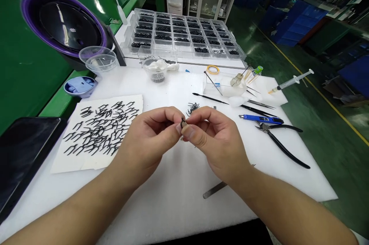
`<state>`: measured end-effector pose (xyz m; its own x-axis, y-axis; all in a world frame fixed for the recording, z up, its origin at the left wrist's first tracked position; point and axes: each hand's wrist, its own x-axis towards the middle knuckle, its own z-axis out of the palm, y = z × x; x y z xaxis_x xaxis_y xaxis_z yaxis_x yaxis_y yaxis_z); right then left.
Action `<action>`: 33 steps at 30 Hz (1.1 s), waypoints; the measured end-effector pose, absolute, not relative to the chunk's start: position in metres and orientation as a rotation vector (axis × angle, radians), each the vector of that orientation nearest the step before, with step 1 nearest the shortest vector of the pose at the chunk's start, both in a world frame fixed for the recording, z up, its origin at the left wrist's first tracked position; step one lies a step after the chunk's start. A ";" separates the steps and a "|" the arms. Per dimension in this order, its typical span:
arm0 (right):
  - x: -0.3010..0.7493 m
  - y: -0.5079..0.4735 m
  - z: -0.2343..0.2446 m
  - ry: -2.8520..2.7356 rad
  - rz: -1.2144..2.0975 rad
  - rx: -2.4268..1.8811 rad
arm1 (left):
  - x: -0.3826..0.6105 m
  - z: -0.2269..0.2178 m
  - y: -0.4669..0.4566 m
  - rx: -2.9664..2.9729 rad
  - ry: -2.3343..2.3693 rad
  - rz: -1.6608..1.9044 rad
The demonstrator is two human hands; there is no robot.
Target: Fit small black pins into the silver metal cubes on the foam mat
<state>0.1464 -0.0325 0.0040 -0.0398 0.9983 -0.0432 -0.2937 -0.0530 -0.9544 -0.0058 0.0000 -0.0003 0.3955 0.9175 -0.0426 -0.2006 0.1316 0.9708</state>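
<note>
Both my hands meet above the middle of the white foam mat. My left hand and my right hand pinch one small dark part between thumbs and forefingers; its shape is too small to make out. Just behind my fingertips lies a small heap of black hook-shaped pieces. To the left, a white sheet carries several rows of black forked pieces.
Black pliers, a blue pen tool, tweezers and a syringe lie at the right. A metal strip lies under my right wrist. A clear compartment box stands at the back, a dark tablet at left.
</note>
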 end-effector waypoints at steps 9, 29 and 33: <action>0.148 -0.033 0.003 -1.056 1.345 -1.043 | -0.006 -0.002 0.001 1.186 0.793 0.960; 0.149 -0.037 0.003 -1.466 0.624 -1.105 | -0.004 0.005 -0.005 1.619 1.239 1.003; 0.149 -0.038 0.002 -1.534 0.457 -1.126 | -0.003 0.003 -0.007 1.752 1.284 1.031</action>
